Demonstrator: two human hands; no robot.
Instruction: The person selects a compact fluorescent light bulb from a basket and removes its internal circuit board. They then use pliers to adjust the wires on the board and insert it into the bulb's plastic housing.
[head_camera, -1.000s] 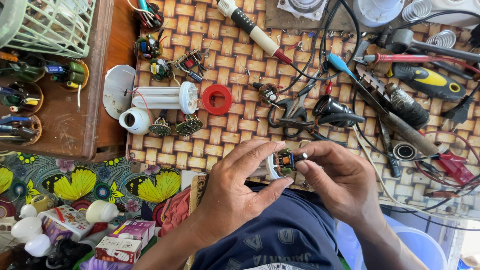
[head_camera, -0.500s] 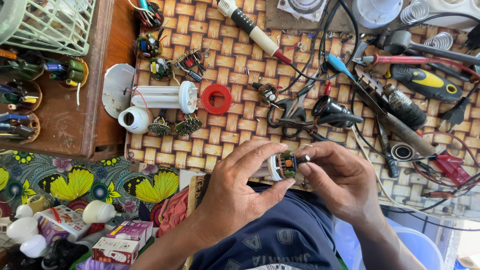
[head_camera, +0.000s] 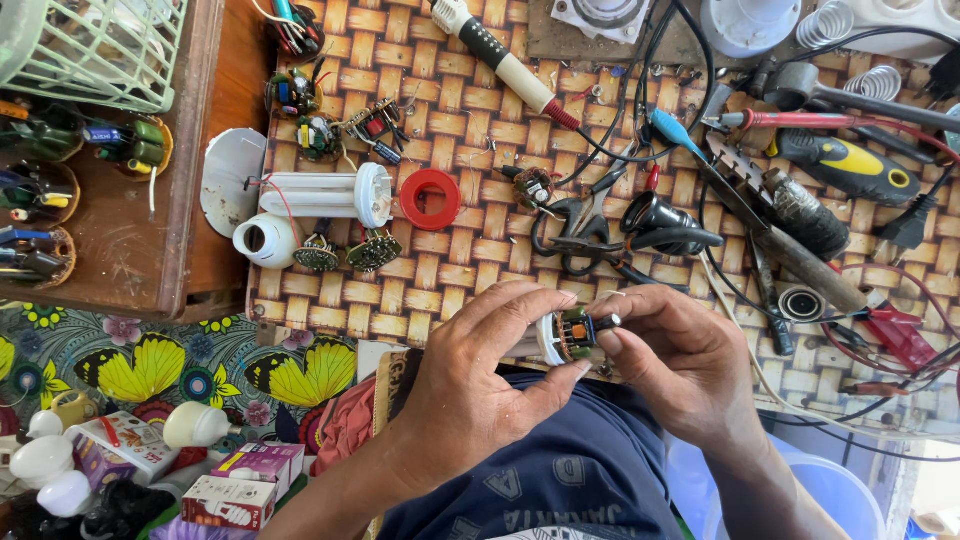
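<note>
My left hand (head_camera: 480, 385) grips a white lamp base (head_camera: 556, 338) with a small round circuit board set in its open end. My right hand (head_camera: 680, 360) pinches a small part at the edge of that board with thumb and forefinger. Both hands are held close together over my lap, just in front of the woven mat (head_camera: 480, 250). Most of the lamp base is hidden inside my left palm.
On the mat lie a white tube lamp (head_camera: 325, 195), a red tape ring (head_camera: 429, 198), scissors (head_camera: 575, 225), a soldering iron (head_camera: 505, 60), a yellow-handled screwdriver (head_camera: 850, 165), loose circuit boards and wires. A wooden tray (head_camera: 120, 240) sits at left; bulbs and small boxes (head_camera: 230, 495) lie below.
My hands stay together on the lamp base. The right fingers have shifted slightly on the board's edge; nothing else has moved.
</note>
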